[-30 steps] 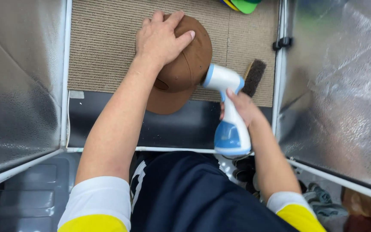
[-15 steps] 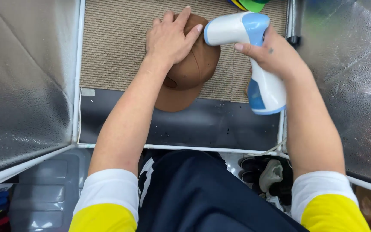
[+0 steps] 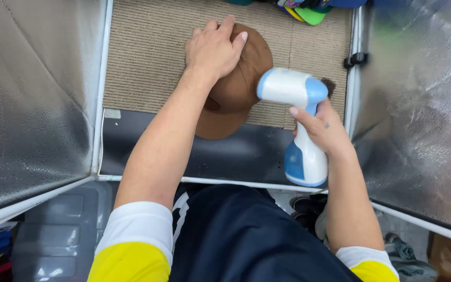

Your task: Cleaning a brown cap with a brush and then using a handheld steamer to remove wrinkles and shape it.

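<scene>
I see silvery foil walls (image 3: pixel 32 104) closing in the workspace on both sides, with a beige ribbed mat (image 3: pixel 147 57) lying across the far part of the surface and a dark strip (image 3: pixel 147 151) in front of it. On the mat sits a brown cap (image 3: pixel 236 89), its brim reaching over onto the dark strip. My left hand (image 3: pixel 212 49) lies flat on the crown, fingers loosely spread over the fabric. My right hand (image 3: pixel 322 128) has its fingers wrapped tight round the handle of a white and blue handheld steamer (image 3: pixel 298 122), whose head hangs just beside the cap's right edge. A dark brush (image 3: pixel 330 85) peeks out behind the steamer head.
</scene>
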